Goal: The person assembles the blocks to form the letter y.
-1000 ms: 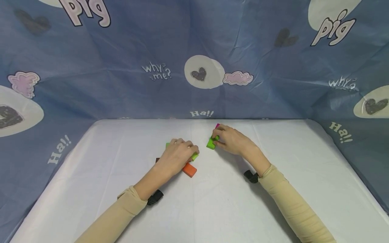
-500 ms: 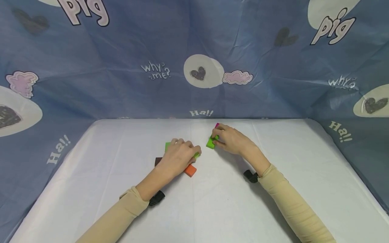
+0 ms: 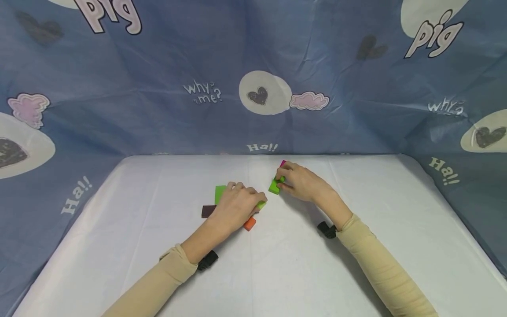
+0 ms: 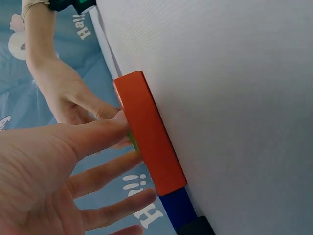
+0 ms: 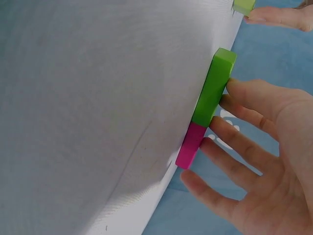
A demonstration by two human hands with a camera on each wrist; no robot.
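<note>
A brown block and broad green block lay left; beyond an orange block, the left hand pinched a lime block. Farther right, the right hand gripped a bright green block touching a magenta block.

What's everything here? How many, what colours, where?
Table: 1, white, below
Backdrop: 1, mostly blue, behind
Left green block: 1, green, left
Brown block: 1, brown, left
Orange block: 1, orange, middle
Blue block: 1, blue, beside orange block
Lime block: 1, lime, in left hand
Right green block: 1, green, at right hand
Pink block: 1, pink, near right hand
Wrist gadgets: 2, black, beside sleeves
Sleeves: 2, beige, foreground
Hands: 2, bare, at blocks
</note>
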